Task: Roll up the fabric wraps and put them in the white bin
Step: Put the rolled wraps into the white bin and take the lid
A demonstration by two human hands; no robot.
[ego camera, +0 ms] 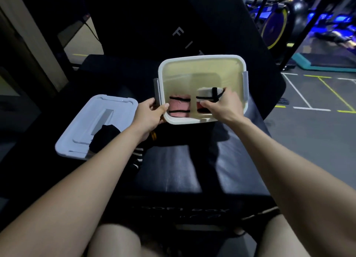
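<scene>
Left hand (150, 112) grips the near-left rim of the white rectangular plastic bin (202, 61), thumb hooked over the edge, tipping its opening toward us on the black padded bench (173, 172). Right hand (221, 104) reaches inside, fingers curled round a white rolled fabric wrap with black straps (207, 94), on the right side of the bin. A pink rolled wrap (180, 106) lies just left of it. The pale grey lid (92, 122) rests left, a black fabric bundle (105, 137) on it.

The bin (202, 61) stands on the bench (173, 172) at frame centre, two rolled wraps (179, 106) side by side inside; the lid (96, 122) lies to its lower left.
</scene>
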